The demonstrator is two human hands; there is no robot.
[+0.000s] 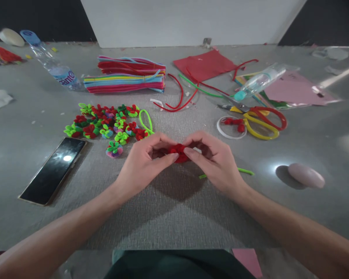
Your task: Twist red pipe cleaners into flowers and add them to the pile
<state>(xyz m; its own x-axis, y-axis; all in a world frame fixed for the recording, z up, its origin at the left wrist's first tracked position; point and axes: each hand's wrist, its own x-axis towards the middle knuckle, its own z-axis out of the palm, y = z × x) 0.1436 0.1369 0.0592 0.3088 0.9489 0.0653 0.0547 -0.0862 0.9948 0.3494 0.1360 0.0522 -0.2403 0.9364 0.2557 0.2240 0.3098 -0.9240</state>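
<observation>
Between my two hands is a small red pipe-cleaner piece (179, 154), held just above the grey table (174, 217). My left hand (149, 159) pinches its left side between thumb and fingers. On its right side, the thumb and fingers of my right hand (213, 161) press on it too. Its far side is hidden by my fingers. A green pipe cleaner (246, 171) lies partly under my right hand. Left of my left hand is a pile of small red, green and multicoloured pipe-cleaner flowers (104, 124), with a green loop (145, 121) at its edge.
Bundles of pipe cleaners (125, 81) lie at the back, near loose red pipe cleaners (180, 102) and red sheets (203, 65). Scissors (261, 122), a white ring (229, 135) and a bottle (261, 81) are right. A phone (54, 170) and another bottle (55, 64) are left.
</observation>
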